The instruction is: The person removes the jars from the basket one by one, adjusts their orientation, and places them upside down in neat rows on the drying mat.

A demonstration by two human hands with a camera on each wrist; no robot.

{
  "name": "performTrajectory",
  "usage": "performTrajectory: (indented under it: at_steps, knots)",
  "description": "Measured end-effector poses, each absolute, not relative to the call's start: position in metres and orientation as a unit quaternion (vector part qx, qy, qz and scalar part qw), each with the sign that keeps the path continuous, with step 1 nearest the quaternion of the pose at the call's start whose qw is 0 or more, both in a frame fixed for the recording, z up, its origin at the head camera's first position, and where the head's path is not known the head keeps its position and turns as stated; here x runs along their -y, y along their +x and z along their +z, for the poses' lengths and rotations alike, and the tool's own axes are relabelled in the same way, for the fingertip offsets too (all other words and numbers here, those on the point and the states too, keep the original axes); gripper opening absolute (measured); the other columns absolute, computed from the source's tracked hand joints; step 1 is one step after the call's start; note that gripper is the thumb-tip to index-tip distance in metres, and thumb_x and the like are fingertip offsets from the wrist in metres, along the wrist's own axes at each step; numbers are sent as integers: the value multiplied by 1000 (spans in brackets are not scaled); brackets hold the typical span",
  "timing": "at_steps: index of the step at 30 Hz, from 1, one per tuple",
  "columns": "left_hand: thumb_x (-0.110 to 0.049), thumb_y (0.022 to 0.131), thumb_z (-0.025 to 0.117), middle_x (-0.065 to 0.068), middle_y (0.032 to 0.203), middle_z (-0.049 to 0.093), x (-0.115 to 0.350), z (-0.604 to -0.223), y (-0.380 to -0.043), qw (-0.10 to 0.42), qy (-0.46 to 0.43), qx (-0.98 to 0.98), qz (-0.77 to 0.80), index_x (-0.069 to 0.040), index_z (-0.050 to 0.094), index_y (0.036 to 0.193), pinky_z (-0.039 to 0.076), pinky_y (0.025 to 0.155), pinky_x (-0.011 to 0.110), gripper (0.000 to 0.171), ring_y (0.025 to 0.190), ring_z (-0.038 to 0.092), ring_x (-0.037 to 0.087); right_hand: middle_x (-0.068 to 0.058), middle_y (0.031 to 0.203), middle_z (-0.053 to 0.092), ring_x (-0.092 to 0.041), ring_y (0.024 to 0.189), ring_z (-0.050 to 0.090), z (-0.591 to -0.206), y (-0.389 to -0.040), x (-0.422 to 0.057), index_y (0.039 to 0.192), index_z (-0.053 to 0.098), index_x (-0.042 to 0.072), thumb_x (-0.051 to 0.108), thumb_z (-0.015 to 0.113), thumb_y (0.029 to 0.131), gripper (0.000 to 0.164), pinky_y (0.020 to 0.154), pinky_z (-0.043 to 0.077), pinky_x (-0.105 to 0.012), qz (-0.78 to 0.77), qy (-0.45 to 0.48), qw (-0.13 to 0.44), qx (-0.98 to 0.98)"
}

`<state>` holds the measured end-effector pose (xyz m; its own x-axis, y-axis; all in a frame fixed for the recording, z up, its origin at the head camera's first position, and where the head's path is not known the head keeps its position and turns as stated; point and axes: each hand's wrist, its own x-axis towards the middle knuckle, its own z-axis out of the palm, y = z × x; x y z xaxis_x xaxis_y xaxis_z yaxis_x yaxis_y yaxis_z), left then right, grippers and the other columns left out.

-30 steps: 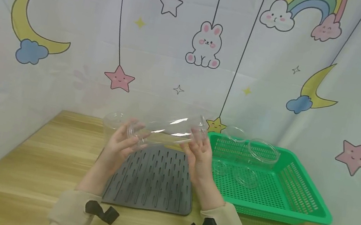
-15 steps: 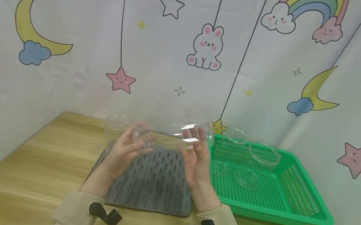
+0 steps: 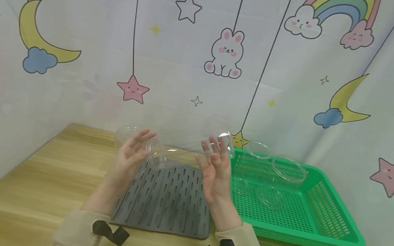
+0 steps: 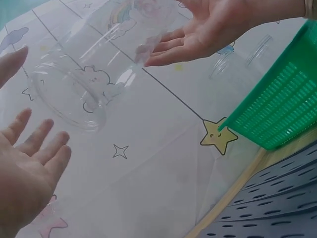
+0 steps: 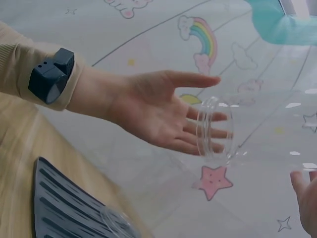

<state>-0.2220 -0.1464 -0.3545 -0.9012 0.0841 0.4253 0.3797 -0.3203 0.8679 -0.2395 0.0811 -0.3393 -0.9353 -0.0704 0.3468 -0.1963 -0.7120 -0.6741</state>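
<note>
A clear, see-through jar (image 3: 184, 151) lies sideways in the air between both hands, its ridged mouth toward the left. My left hand (image 3: 129, 157) is beside the mouth with fingers straight and spread; in the left wrist view a gap shows between its fingertips and the jar's rim (image 4: 67, 99). Fingers and thumb of my right hand (image 3: 217, 175) hold the jar near its other end. From the left wrist, the right hand (image 4: 203, 37) shows fingertips against the jar's wall. Another clear jar (image 3: 123, 133) stands behind my left hand, partly hidden.
Below the hands a grey slotted mat (image 3: 165, 204) lies on the wooden table (image 3: 36, 183). A green basket (image 3: 317, 241) stands at the right, with clear jars (image 3: 289, 170) upright in it. A patterned cloth (image 3: 176, 59) hangs close behind the table.
The jar has tilted and turned, its ridged mouth shifting a little right and down. My left hand's fingers have straightened and come away from the mouth. The right hand still holds the jar.
</note>
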Motion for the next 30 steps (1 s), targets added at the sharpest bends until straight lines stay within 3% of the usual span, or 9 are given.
performTrajectory:
  at_steps: [5, 8, 11, 15, 21, 23, 25, 28, 30]
  knots:
    - [5, 98, 46, -3, 126, 64, 162, -354, -222, 179, -224, 456, -842, -12, 54, 129, 50, 101, 24, 37, 119, 60, 13, -10, 147, 44, -25, 130, 49, -339, -244, -81, 147, 36, 10, 18, 76, 80, 78, 100, 52, -36, 896, 165, 58, 408]
    - [11, 95, 47, 1, 114, 69, 175, -356, -224, 210, -203, 395, -871, -9, 60, 119, 55, 91, 24, 34, 108, 65, 15, -10, 146, 48, -25, 131, 49, -339, -248, -80, 146, 39, 10, 20, 79, 79, 78, 103, 50, -39, 885, 158, 69, 432]
    - [13, 94, 48, 1, 106, 71, 188, -363, -227, 228, -143, 369, -890, -10, 63, 111, 55, 85, 23, 32, 100, 66, 14, -10, 146, 50, -24, 130, 51, -341, -252, -78, 147, 39, 8, 23, 83, 76, 85, 105, 49, -39, 870, 158, 78, 460]
    - [11, 94, 51, -2, 103, 68, 206, -376, -232, 218, -50, 378, -898, -10, 62, 111, 55, 85, 21, 29, 97, 65, 11, -10, 145, 51, -27, 134, 49, -343, -256, -74, 147, 38, 6, 16, 79, 81, 79, 102, 50, -33, 846, 165, 91, 499]
    - [8, 96, 50, -12, 108, 64, 228, -402, -238, 170, 62, 458, -871, -11, 54, 123, 49, 97, 15, 33, 110, 60, 5, -16, 148, 46, -29, 136, 46, -343, -263, -67, 150, 37, 10, 25, 85, 74, 91, 93, 54, -23, 809, 176, 102, 551]
    - [5, 98, 48, -16, 115, 60, 234, -410, -240, 142, 87, 497, -852, -12, 46, 134, 44, 106, 16, 41, 121, 54, 6, -18, 148, 46, -28, 135, 47, -343, -264, -64, 149, 38, 10, 26, 86, 72, 92, 92, 54, -23, 800, 175, 103, 565]
    - [2, 99, 46, -11, 132, 55, 239, -417, -241, 114, 100, 536, -830, -13, 35, 146, 36, 114, 20, 50, 134, 45, 9, -19, 145, 48, -29, 134, 47, -343, -266, -60, 146, 42, 8, 21, 86, 74, 86, 94, 54, -26, 788, 171, 106, 581]
    - [2, 101, 39, 3, 157, 34, 246, -428, -243, 84, 106, 575, -807, -8, 18, 155, 26, 121, 24, 59, 148, 28, 17, -17, 142, 52, -31, 133, 47, -345, -268, -53, 142, 46, 5, 10, 83, 76, 76, 99, 52, -38, 765, 168, 111, 611]
    - [3, 101, 35, 8, 164, 17, 249, -434, -244, 68, 109, 594, -794, -6, 12, 156, 22, 123, 28, 60, 151, 20, 21, -15, 142, 53, -30, 134, 46, -348, -271, -49, 141, 47, 3, 4, 81, 77, 73, 104, 49, -46, 746, 162, 116, 635]
